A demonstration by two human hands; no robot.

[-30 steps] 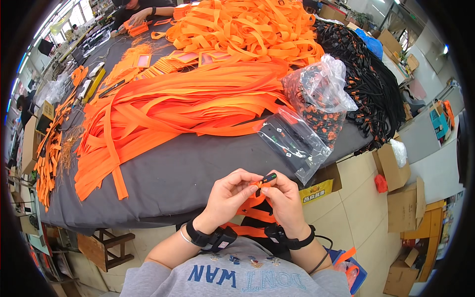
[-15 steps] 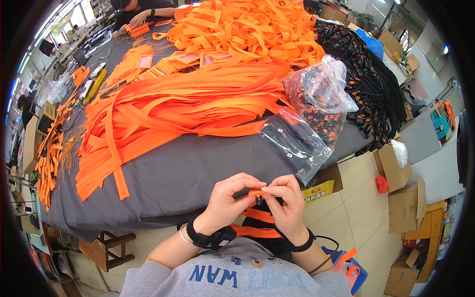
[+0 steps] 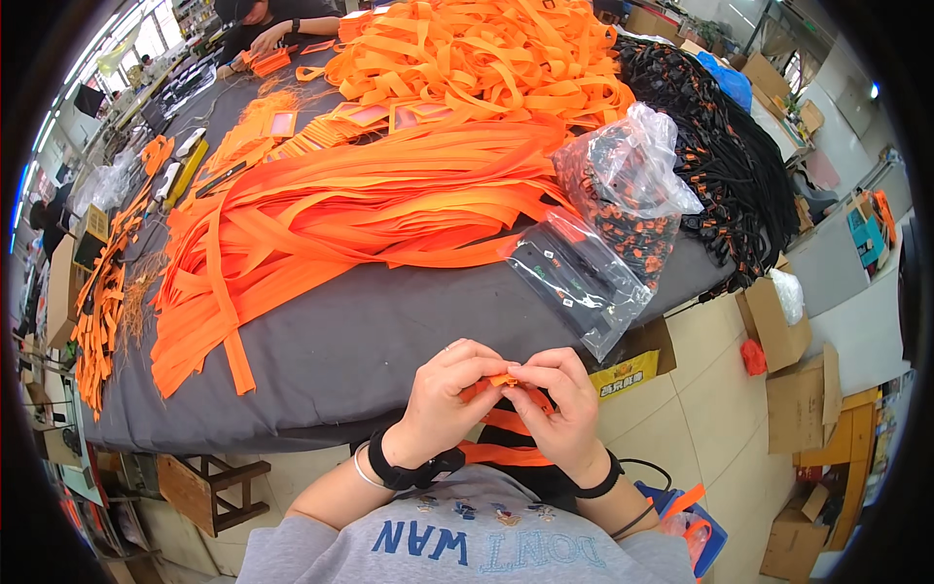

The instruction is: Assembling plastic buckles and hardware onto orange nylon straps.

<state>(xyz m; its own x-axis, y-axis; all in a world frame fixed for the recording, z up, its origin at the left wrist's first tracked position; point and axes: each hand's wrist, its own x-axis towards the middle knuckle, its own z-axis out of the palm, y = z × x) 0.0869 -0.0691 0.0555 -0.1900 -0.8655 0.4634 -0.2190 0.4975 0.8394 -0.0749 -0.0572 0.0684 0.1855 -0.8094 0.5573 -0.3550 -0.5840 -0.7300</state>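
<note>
Orange strap bundle [image 3: 360,214], 11 o'clock from hands, on bench [image 3: 379,326]. Left hand [image 3: 443,394], right hand [image 3: 562,401] both pinching small orange strap piece [image 3: 503,380], bench's 6 o'clock edge; could slip if either pinch loosens. Flat clear bag [image 3: 584,277], 1 o'clock.

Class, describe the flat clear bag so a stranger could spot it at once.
Find the dark-covered table and follow its long orange straps to their right end. There, at the table's near edge, lies the flat clear bag. Unlike the bulging clear bag behind it, full of small black and orange pieces, it holds flat dark contents.
</note>
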